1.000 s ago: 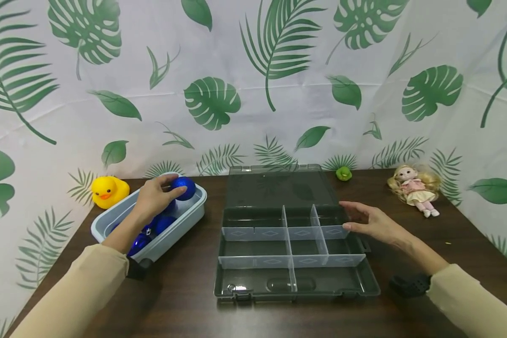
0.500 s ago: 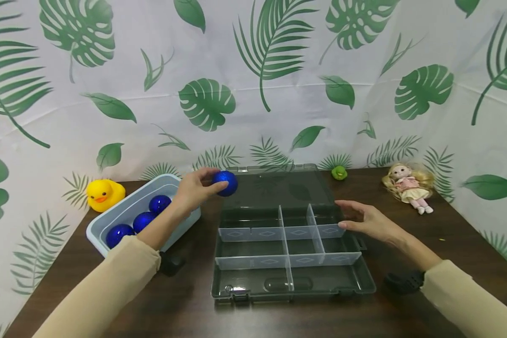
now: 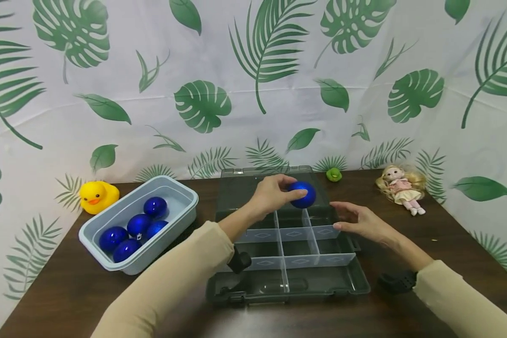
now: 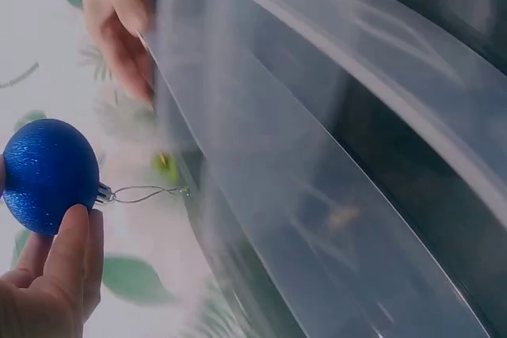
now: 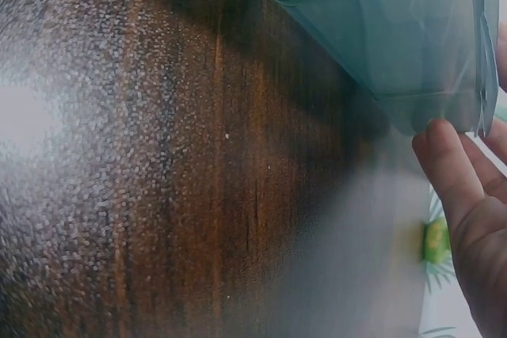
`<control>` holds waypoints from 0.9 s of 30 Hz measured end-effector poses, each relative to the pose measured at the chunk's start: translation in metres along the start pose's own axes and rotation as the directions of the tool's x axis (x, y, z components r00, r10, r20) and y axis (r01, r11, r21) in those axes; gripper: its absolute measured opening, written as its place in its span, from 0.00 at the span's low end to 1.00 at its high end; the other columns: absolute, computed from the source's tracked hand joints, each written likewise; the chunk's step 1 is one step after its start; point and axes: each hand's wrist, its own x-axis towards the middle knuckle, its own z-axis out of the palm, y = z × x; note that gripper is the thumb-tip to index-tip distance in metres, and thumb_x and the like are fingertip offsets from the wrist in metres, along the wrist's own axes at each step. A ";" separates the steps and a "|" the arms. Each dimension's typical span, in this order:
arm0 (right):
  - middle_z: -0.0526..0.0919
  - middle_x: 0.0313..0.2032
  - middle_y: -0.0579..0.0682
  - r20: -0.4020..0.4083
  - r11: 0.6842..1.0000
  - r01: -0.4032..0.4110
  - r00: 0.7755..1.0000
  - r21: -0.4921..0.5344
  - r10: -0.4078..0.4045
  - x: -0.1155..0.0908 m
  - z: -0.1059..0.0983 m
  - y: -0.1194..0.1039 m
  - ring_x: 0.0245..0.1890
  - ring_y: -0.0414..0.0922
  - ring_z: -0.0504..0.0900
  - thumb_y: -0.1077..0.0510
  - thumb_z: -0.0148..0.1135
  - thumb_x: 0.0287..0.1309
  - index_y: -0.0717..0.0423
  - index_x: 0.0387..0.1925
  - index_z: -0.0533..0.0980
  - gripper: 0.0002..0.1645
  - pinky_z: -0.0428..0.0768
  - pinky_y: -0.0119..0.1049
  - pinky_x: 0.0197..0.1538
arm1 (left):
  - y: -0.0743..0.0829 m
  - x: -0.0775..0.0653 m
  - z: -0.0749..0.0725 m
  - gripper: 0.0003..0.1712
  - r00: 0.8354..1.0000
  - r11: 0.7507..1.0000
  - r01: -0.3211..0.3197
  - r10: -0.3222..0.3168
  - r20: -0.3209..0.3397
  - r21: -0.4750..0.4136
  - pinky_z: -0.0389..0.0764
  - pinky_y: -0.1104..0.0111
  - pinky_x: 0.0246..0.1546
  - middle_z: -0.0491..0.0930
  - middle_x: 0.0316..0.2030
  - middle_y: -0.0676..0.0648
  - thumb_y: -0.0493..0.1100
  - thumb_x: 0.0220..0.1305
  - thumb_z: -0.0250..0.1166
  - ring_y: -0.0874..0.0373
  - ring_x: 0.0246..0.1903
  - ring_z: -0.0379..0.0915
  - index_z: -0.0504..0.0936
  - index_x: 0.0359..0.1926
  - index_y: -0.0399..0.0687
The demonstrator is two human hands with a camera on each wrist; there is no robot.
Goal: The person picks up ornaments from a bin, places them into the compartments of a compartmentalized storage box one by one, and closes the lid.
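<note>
My left hand (image 3: 270, 195) pinches a glittery blue Christmas ball (image 3: 303, 195) between thumb and fingers. It holds the ball above the back part of a dark translucent compartment box (image 3: 325, 286), whose lid leans open behind. A metal cap and wire loop (image 4: 146, 193) point from the ball toward the box in the left wrist view. At the box's right side, my right hand (image 3: 363, 223) touches the edge with its thumb and fingertips, the fingers extended. Its thumb (image 5: 444, 152) meets the box's outer wall near a corner. Clear dividers (image 3: 293, 233) split the box into compartments.
A light blue basin (image 3: 179, 211) on the left holds several blue balls (image 3: 113, 238). A yellow rubber duck (image 3: 99, 196) stands behind it. A small green duck (image 3: 333, 174) and a blonde doll (image 3: 401, 188) sit at the back right of the dark wooden table (image 3: 456, 267).
My left hand has carried the blue ball from over the basin rightward to above the box. My right hand has stayed at the box's right edge. The view has shifted slightly.
</note>
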 end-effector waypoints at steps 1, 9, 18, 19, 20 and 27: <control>0.63 0.64 0.69 0.002 1.000 -0.003 1.000 0.004 0.003 0.000 0.000 0.000 0.62 0.67 0.65 0.58 0.61 0.60 0.67 0.66 0.59 0.37 0.72 0.52 0.57 | 0.003 0.002 0.006 0.27 1.000 1.000 0.003 -0.003 0.008 -0.011 0.79 0.65 0.47 0.80 0.49 0.45 0.52 0.58 0.67 0.53 0.48 0.77 0.77 0.55 0.44; 0.64 0.61 0.74 0.004 1.000 -0.019 1.000 0.019 0.019 -0.001 -0.001 0.001 0.60 0.69 0.65 0.58 0.61 0.61 0.74 0.64 0.57 0.37 0.73 0.54 0.55 | 0.017 0.011 0.034 0.27 0.995 0.969 0.079 -0.061 0.080 -0.236 0.82 0.63 0.43 0.78 0.48 0.43 0.50 0.57 0.68 0.49 0.40 0.82 0.76 0.54 0.42; 0.66 0.61 0.73 0.006 0.997 -0.002 1.000 0.080 0.001 0.000 -0.001 -0.001 0.59 0.69 0.68 0.61 0.61 0.59 0.72 0.64 0.58 0.37 0.79 0.45 0.52 | 0.025 0.011 0.044 0.26 0.992 0.947 0.103 -0.077 0.095 -0.306 0.83 0.65 0.41 0.79 0.47 0.44 0.50 0.56 0.69 0.48 0.43 0.81 0.77 0.52 0.42; 0.66 0.60 0.73 0.011 0.997 0.001 1.000 0.083 -0.002 0.000 -0.001 -0.001 0.59 0.69 0.68 0.61 0.61 0.60 0.72 0.64 0.58 0.37 0.79 0.44 0.51 | 0.024 0.011 0.045 0.26 0.993 0.951 0.107 -0.085 0.088 -0.290 0.83 0.65 0.40 0.79 0.47 0.44 0.50 0.55 0.69 0.48 0.41 0.82 0.77 0.52 0.42; 0.66 0.60 0.74 0.015 0.996 0.005 1.000 0.085 -0.006 0.000 -0.002 -0.001 0.58 0.69 0.68 0.61 0.61 0.60 0.73 0.64 0.57 0.37 0.79 0.43 0.51 | 0.022 0.011 0.046 0.26 0.993 0.955 0.110 -0.092 0.079 -0.274 0.83 0.64 0.41 0.79 0.47 0.44 0.50 0.55 0.70 0.48 0.40 0.82 0.77 0.52 0.42; 0.65 0.61 0.72 0.011 0.999 0.004 1.000 0.049 -0.005 0.001 0.000 0.002 0.60 0.67 0.67 0.59 0.61 0.60 0.72 0.64 0.58 0.37 0.77 0.43 0.54 | 0.001 0.012 0.055 0.28 0.993 0.994 0.113 -0.113 -0.024 -0.011 0.82 0.66 0.38 0.80 0.42 0.46 0.55 0.53 0.70 0.56 0.35 0.79 0.77 0.50 0.43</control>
